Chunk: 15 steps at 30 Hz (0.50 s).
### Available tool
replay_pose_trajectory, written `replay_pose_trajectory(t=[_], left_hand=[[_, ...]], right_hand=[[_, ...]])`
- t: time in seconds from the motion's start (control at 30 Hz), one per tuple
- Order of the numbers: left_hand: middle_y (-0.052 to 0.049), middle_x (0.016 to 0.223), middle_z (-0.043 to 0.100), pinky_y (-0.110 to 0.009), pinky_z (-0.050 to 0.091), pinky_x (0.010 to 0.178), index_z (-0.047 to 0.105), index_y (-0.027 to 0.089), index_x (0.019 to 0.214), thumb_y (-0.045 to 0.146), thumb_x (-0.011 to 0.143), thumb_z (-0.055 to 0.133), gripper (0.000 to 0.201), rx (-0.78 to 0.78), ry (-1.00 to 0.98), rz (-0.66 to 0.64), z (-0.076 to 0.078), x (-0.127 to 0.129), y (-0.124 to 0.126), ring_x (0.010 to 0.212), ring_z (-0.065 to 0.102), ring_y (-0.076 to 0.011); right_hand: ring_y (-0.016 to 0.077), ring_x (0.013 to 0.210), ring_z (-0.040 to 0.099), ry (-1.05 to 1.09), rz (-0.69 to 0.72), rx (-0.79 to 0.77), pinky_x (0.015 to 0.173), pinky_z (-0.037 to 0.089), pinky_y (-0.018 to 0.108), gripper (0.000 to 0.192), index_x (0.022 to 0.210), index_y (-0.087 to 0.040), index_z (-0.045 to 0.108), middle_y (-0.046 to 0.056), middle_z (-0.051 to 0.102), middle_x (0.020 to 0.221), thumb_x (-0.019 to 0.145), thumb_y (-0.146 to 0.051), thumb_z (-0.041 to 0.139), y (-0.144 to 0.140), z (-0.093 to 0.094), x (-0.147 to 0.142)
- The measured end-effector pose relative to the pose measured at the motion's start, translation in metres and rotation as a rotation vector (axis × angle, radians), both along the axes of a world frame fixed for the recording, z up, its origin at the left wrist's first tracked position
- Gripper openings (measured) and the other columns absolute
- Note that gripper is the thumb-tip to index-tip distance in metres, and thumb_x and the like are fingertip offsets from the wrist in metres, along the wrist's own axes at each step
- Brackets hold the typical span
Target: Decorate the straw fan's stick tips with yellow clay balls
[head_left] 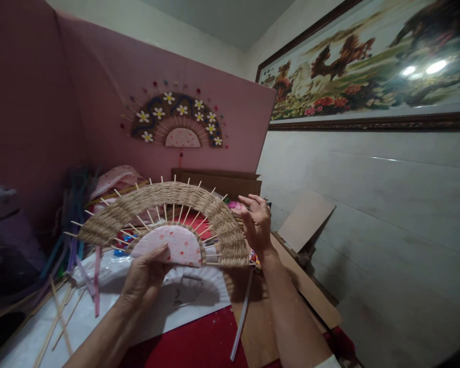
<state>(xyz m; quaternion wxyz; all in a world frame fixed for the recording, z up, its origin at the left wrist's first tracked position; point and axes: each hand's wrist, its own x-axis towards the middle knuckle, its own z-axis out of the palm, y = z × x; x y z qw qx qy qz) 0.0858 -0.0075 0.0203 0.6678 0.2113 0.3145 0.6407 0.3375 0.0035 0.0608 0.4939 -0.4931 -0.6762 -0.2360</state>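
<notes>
A: Holding steady — left hand grips the woven fan at its pink half-disc hub, thumb on the front face, fingers behind. Fan is raised upright over the table, in front of the pink backboard.

B: Right hand?

A: At the fan's right edge, fingers loosely curled against the outer rim of the weave. Whether it pinches a strand I cannot tell; nothing else is in it.

B: Risks, as judged?

A: Thin wooden spokes stick out bare past the rim — pressure from the right hand could snap one or shift its spacing. Single-hand grip at the hub: a twist could bend the arc or loosen the inner rows.

B: Materials?

A: Weave is tan, rope-like fibre in tight rows, forming a semicircular band. Spokes are pale, straight and radial. Hub is pink with small spots, matte. A gap of bare spokes shows between hub and band.

B: Surroundings?

A: White paper plate below on a red surface, loose sticks to the left, a finished flowered fan mounted on the backboard.
</notes>
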Motion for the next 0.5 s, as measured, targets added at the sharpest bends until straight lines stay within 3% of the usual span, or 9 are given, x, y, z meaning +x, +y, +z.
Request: replay_pose_trajectory(t=[0.27,0.5], left_hand=[[-0.004,0.069,0.07,-0.03,0.059,0.057,0.064,0.013,0.074,0.0,0.068,0.059,0.015,0.023,0.018,-0.017,-0.0016,0.0004,-0.0005,0.059,0.065,-0.0158],[-0.003,0.071,0.071,-0.029,0.059,0.056,0.065,0.013,0.077,-0.001,0.068,0.059,0.018,0.023,0.005,0.0,-0.0004,0.0002,-0.0023,0.061,0.066,-0.0154]], right_hand=[[0.024,0.121,0.041,-0.131,0.012,-0.063,0.098,0.033,0.042,0.033,0.08,-0.03,0.075,0.0,0.063,0.121,0.093,-0.038,0.045,-0.0014,0.002,-0.0019],[0.0228,0.122,0.04,-0.106,-0.052,-0.088,0.099,0.032,0.041,0.035,0.086,-0.032,0.075,-0.001,0.061,0.123,0.094,-0.04,0.042,-0.0006,0.0013,-0.0022]])
